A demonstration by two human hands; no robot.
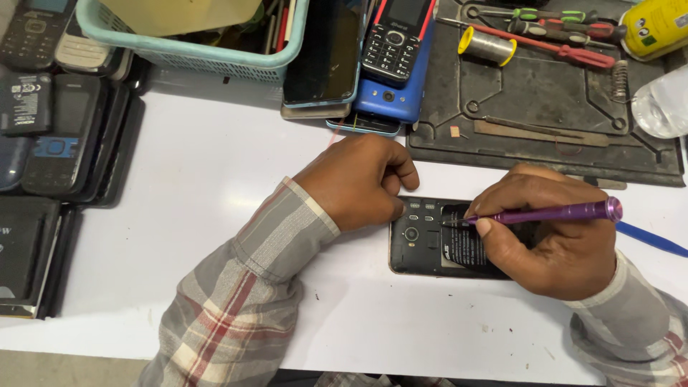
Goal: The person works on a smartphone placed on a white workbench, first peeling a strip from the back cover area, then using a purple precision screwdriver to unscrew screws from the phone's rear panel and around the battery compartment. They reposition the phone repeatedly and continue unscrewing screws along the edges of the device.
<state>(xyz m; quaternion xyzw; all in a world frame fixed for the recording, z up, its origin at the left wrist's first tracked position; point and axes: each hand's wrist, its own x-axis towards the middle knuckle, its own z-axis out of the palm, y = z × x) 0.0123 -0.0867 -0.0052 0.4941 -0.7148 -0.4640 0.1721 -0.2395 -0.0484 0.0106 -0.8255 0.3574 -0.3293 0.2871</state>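
While left hand (356,183) steadies opened phone (430,240), right hand (548,236) grips purple screwdriver (545,213)

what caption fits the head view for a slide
Left hand steadies an opened black phone while right hand works a purple screwdriver on it.

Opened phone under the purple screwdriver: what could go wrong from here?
1. The purple screwdriver in the right hand could slip off and scratch the opened phone.
2. The left hand presses only one end, so the phone might pivot.
3. A freed screw could roll across the white table.
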